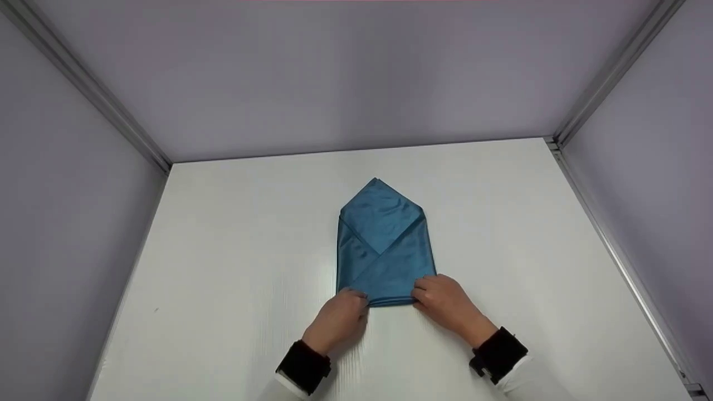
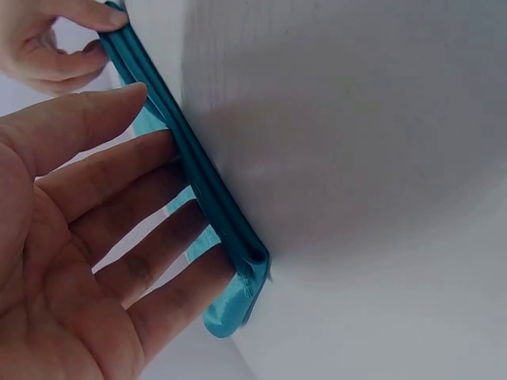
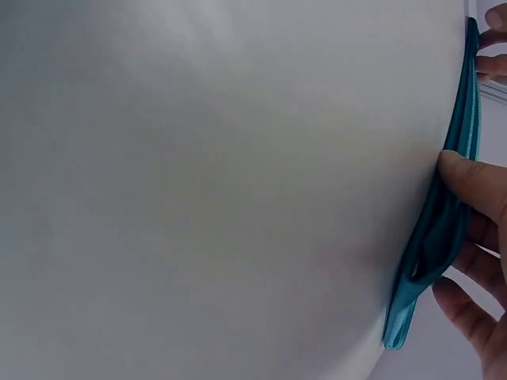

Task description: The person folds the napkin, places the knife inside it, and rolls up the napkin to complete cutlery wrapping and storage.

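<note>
1. We see a folded blue cloth (image 1: 384, 245) lying near the middle of the white table (image 1: 223, 250), its pointed end facing away from the person.
2. We find the left hand (image 1: 338, 320) at the near left corner of the cloth; in the left wrist view its fingers (image 2: 119, 206) are spread and nearly straight, with the tips against the folded edge.
3. We find the right hand (image 1: 445, 303) at the near right corner; in the right wrist view its thumb and fingers pinch the layered edge.
4. We note grey walls (image 1: 67, 195) with metal rails (image 1: 607, 234) enclosing the table on three sides.
5. We see dark cuffs (image 1: 303, 367) at both wrists; nothing lies between the hands and the cloth.
</note>
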